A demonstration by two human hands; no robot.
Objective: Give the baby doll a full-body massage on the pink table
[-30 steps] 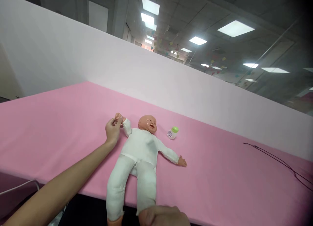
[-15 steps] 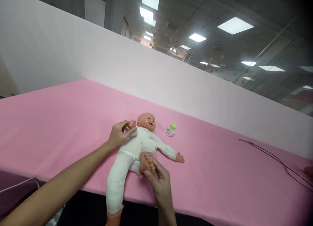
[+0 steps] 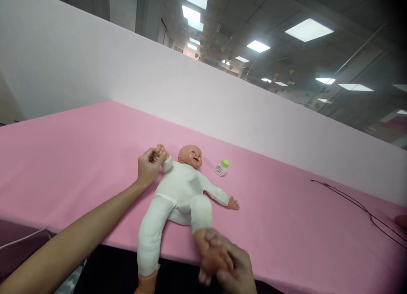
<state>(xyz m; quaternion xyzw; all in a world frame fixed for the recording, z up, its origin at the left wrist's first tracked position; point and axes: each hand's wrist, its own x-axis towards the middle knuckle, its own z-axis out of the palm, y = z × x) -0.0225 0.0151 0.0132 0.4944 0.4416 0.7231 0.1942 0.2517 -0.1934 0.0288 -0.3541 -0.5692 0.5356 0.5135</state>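
Observation:
A baby doll [image 3: 181, 183] with a bald head and a white cloth body lies on its back on the pink-covered table [image 3: 273, 226]. My left hand [image 3: 149, 164] pinches the doll's hand at the left, with that arm bent up beside its head. Near the table's front edge, my right hand [image 3: 233, 264] is wrapped round the doll's foot [image 3: 216, 260], somewhat blurred by motion. The doll's other arm stretches out to the right on the cloth. Its other leg hangs over the front edge.
A small bottle [image 3: 221, 168] with a green cap lies right of the doll's head. Thin black cables [image 3: 352, 203] run across the table at the right. A white partition [image 3: 203, 103] rises behind the table. A white cable [image 3: 23, 239] is at lower left.
My right hand has drawn the doll's foot down and to the right, straightening the leg from over the belly. My left hand has moved the doll's hand left and slightly up.

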